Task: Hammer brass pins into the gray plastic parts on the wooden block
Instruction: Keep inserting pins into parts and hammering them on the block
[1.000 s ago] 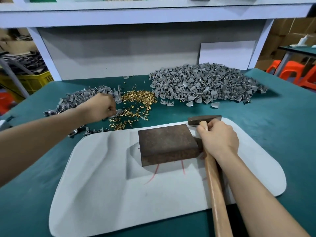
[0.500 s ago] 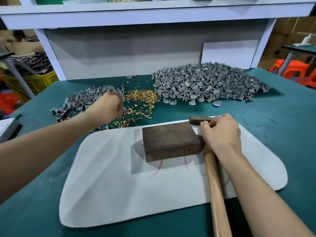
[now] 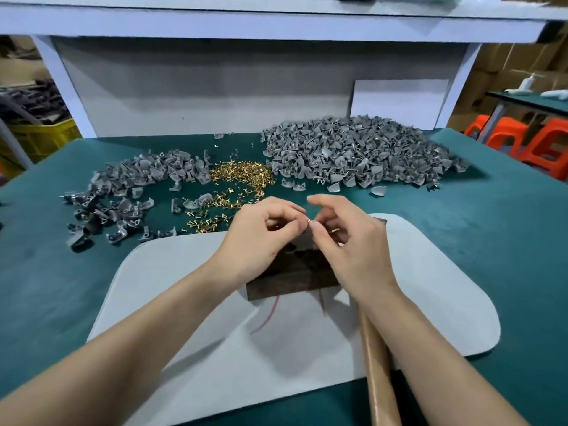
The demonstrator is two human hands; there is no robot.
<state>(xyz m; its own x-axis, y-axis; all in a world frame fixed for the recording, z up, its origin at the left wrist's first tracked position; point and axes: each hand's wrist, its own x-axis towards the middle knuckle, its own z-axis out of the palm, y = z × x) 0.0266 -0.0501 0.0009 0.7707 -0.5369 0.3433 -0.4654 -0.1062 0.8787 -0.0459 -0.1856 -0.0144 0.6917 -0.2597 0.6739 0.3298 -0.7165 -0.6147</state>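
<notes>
1. Above the wooden block (image 3: 292,279), a single small brass pin (image 3: 308,221) is held where the two hands meet.
2. The pin is pinched between the thumb and forefinger tips of the left hand (image 3: 264,238), and the thumb and forefinger of the right hand (image 3: 353,241) are closed on it too; the other fingers are loosely curled.
3. The pin is seen as a short, shiny gold sliver, too small for detail.
4. The block is dark brown and rests on a white mat (image 3: 199,348); most of its top is hidden by the hands.
5. A heap of loose brass pins (image 3: 242,176) is spread on the green bench (image 3: 507,235) just beyond the mat.
6. A large pile of gray plastic parts (image 3: 362,152) is heaped to the right of that heap, and a smaller gray pile (image 3: 132,192) to the left.
7. The wooden hammer handle (image 3: 379,370) lies across the mat's near right edge, partly covered by the right forearm and gripped by neither hand.
8. Orange stools (image 3: 522,142) are seen beyond the bench's right side.
</notes>
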